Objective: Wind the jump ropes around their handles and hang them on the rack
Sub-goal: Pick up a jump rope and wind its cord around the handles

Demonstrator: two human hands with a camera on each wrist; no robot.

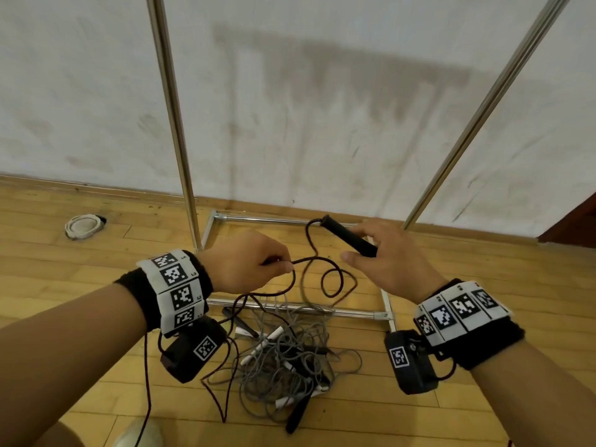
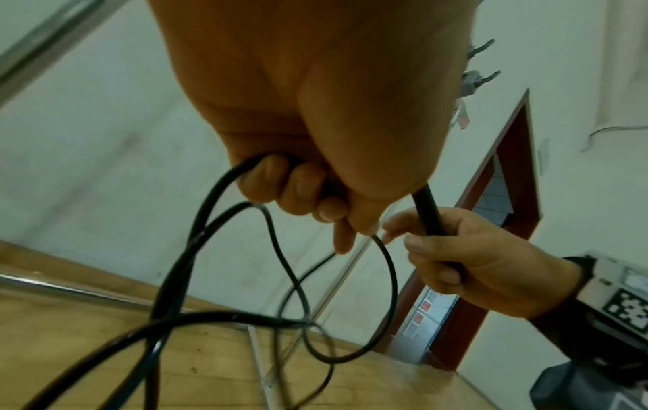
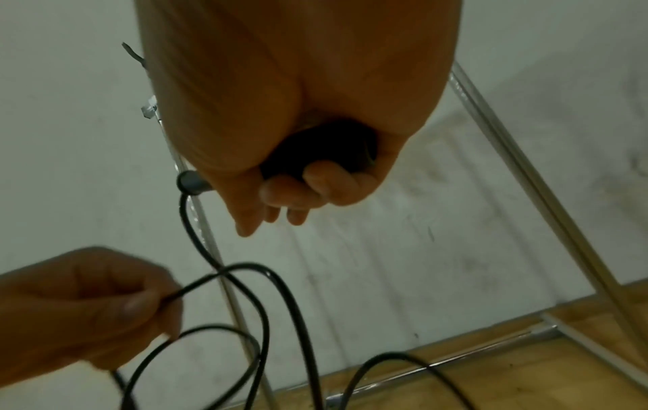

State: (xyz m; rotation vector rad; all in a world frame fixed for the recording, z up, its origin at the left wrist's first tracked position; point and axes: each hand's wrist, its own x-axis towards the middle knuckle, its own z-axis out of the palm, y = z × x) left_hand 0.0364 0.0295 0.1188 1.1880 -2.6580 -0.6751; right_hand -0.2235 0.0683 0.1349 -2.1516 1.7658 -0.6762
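Head view: We hold the black foam-covered cylindrical jump-rope handle (image 1: 350,237) in our right hand (image 1: 392,262), fingers curled around its lower end, above the wooden floor (image 1: 80,285). Our left hand (image 1: 250,262) pinches the thin black rope cord (image 1: 325,279), which loops between our hands.
Floor pile: the tangled heap of grey and black jump ropes (image 1: 283,356) lies at the chrome tube rack (image 1: 171,108) base.
Left wrist view: our fingers (image 2: 298,191) are closed on the cord.
Right wrist view: our fingers (image 3: 315,180) wrap the handle.
Risk: we judge the trailing cord may snag the pile and drag it, or kink while winding.
Writing: only coded square markers on our wristbands; no readable text.
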